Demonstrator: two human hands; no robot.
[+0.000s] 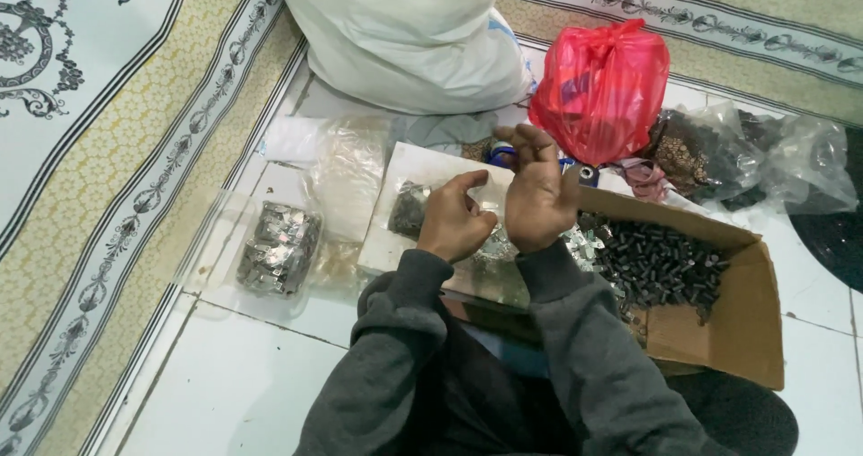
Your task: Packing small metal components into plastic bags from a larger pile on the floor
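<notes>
Cardboard box [719, 330] held small dark cylinders [656, 263] beside a glossy red bag [600, 87]. Left hand [454, 222] curled, pinching something unclear over a pale board [422, 164]; right hand [538, 195] half-curled, grip untellable. Clear bag [279, 249] of silvery bits lay left.

Floor: white tiles [243, 384] under me, a patterned carpet [108, 195] along my left side.
Far edge: a big white sack [404, 33], a red plastic bag [600, 87] beside it, crumpled clear bags [764, 155] to my right.
Left: a clear bag of shiny metal pieces [279, 247].
Middle: a pale flat board [409, 173].
Right: an open cardboard box [728, 321] of small dark parts [656, 263].
</notes>
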